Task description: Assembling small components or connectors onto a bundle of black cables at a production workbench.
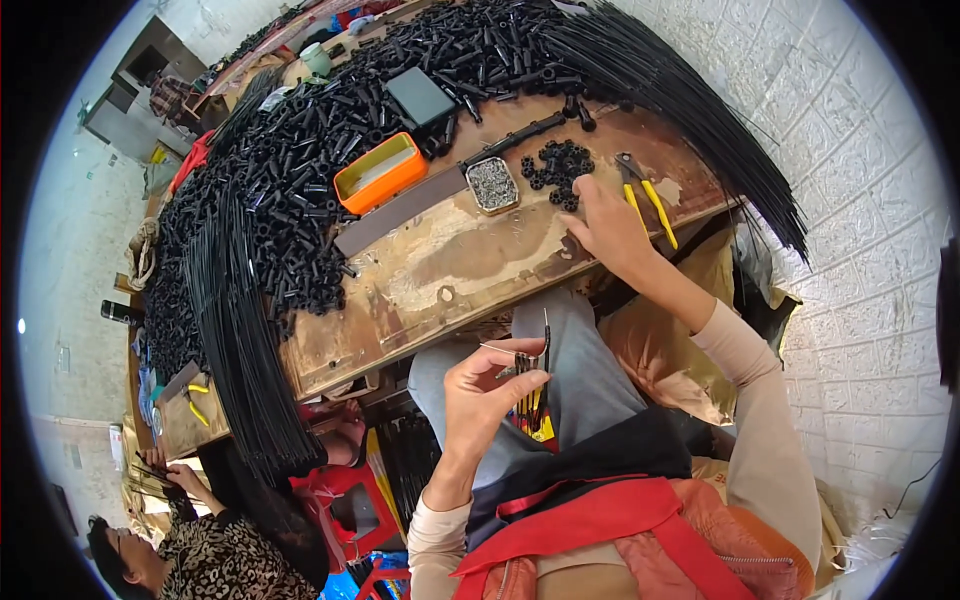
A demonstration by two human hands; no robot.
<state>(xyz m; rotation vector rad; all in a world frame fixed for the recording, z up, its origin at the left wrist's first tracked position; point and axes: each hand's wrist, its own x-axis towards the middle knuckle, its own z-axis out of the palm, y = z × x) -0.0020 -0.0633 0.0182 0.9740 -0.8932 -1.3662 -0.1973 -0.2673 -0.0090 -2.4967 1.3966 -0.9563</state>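
Note:
My left hand (487, 398), above my lap, is closed around several thin black rods (545, 365) with bare wire tips pointing up. My right hand (608, 232) reaches over the table's edge to a cluster of small black ring-like parts (558, 163). Its thumb and index finger are apart, with one or two of the parts close between them. Just right of that hand lie pliers with yellow handles (652, 205). A small clear dish of tiny metal pieces (492, 184) stands left of the cluster.
Black tubular parts (290, 190) heap across the wooden table (430, 270). An orange bin (381, 172) and a grey-green box (420, 96) stand by them. Long black rod bundles (680, 95) overhang the right edge, others (235, 330) the left. At lower left a co-worker (215, 530) handles rods near a red stool (350, 510).

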